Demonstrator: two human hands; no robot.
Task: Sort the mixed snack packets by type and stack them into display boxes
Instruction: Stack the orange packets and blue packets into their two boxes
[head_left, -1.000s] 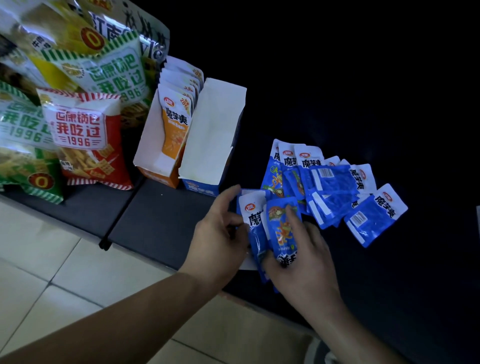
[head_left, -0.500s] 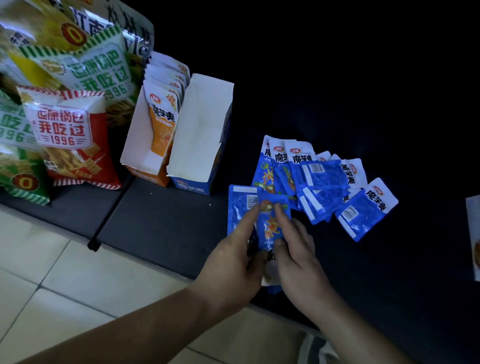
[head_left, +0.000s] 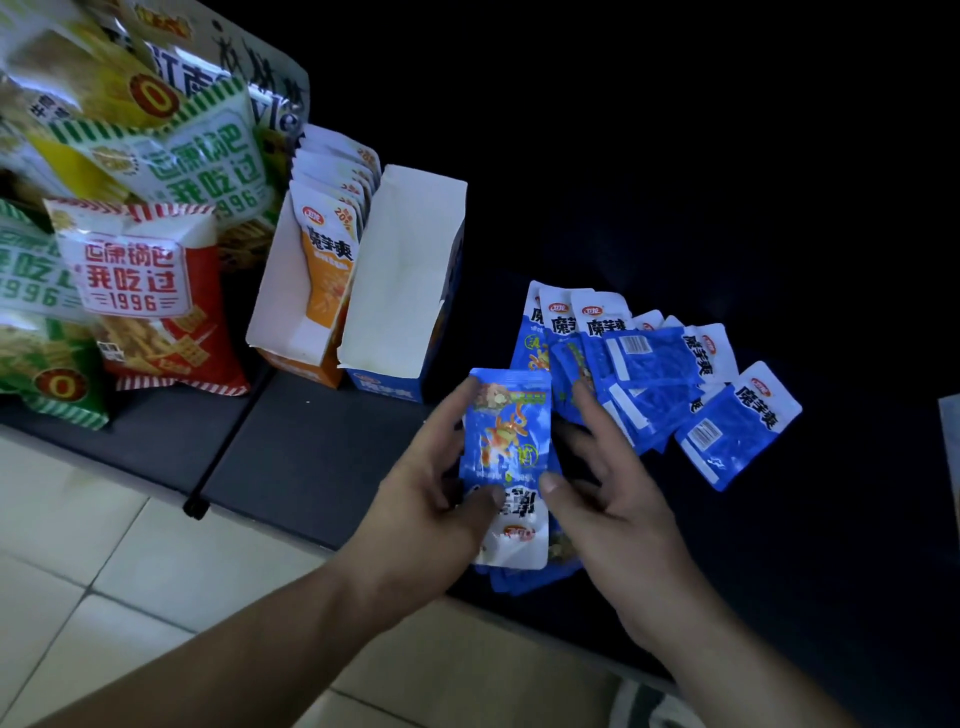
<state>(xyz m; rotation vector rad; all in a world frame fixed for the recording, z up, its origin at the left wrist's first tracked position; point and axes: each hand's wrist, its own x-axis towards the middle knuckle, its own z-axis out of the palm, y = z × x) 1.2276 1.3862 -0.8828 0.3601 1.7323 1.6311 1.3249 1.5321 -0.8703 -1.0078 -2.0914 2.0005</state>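
A small stack of blue snack packets (head_left: 511, 447) is held upside down between both hands above the dark surface's front edge. My left hand (head_left: 421, 499) grips its left side, thumb on the white end. My right hand (head_left: 597, 483) pinches the right edge with its thumb, fingers spread behind. A loose pile of blue packets (head_left: 649, 369) fans out on the dark surface to the right. The blue display box (head_left: 405, 291) stands open with no packets showing inside. Beside it the orange display box (head_left: 280, 312) holds a row of orange packets (head_left: 327, 260).
Large chip bags, red (head_left: 150, 301) and green (head_left: 202, 166), lean at the back left. The dark surface (head_left: 311, 452) ends at a front edge above a pale tiled floor (head_left: 104, 571). A pale packet edge (head_left: 950, 441) shows at the far right.
The packets in my hands have been squared into one neat stack, and both hands now grip its sides. The view has shifted slightly.
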